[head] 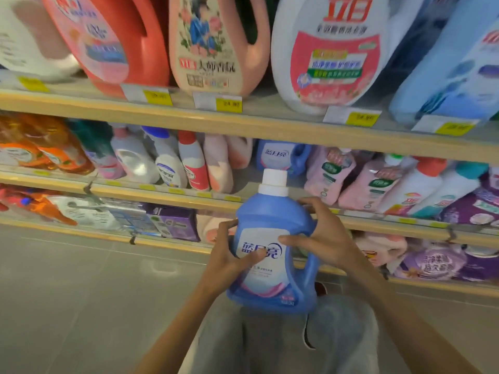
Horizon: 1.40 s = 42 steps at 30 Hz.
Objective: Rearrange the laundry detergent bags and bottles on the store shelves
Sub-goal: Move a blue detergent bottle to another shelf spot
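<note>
Both hands are clamped on one blue detergent bottle [270,211], held in the air in front of the shelves and above the person's lap. The left hand [229,257] grips its left side, thumb lying across the white label [259,238]. The right hand [326,238] curls over the shoulder on the handle side, thumb also on the label. The bottle's long axis runs nearly upright in view. Its white cap [274,182] points up and away toward the middle shelf [162,190] and its base toward the person. A matching blue bottle [280,156] stands on that shelf just behind the cap, with pink bags [332,174] beside it.
</note>
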### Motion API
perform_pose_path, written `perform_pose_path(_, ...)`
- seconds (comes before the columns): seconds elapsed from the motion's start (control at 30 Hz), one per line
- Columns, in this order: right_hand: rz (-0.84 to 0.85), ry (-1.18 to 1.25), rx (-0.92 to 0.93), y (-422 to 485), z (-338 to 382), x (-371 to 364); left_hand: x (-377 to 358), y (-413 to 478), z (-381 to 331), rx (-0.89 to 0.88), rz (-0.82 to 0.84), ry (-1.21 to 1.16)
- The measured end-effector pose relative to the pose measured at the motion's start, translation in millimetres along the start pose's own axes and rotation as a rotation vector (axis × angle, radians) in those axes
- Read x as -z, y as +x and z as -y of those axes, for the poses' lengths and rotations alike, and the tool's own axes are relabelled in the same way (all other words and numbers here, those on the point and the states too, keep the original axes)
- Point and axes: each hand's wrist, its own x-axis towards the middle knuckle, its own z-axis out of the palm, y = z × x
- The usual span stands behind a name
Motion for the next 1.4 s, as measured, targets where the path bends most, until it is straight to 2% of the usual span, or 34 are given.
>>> perform_pose_path(0.3,-0.118,-0.089,0.241,59,-100,-29,-17,92,89,-0.203,-0.010,-0.028)
perform_pose_path(0.53,-0.187,-0.076,0.289,84,-132,-41,-27,126,121,-0.237,0.002,-0.069)
perform_pose_path(1.03,-0.367,0.022,0.397,138,-97,3,-31,180,47,-0.488,0.008,-0.034)
perform_pose_path(1.4,-0.439,0.027,0.456,178,-80,16,-28,216,22,-0.524,0.008,-0.028)
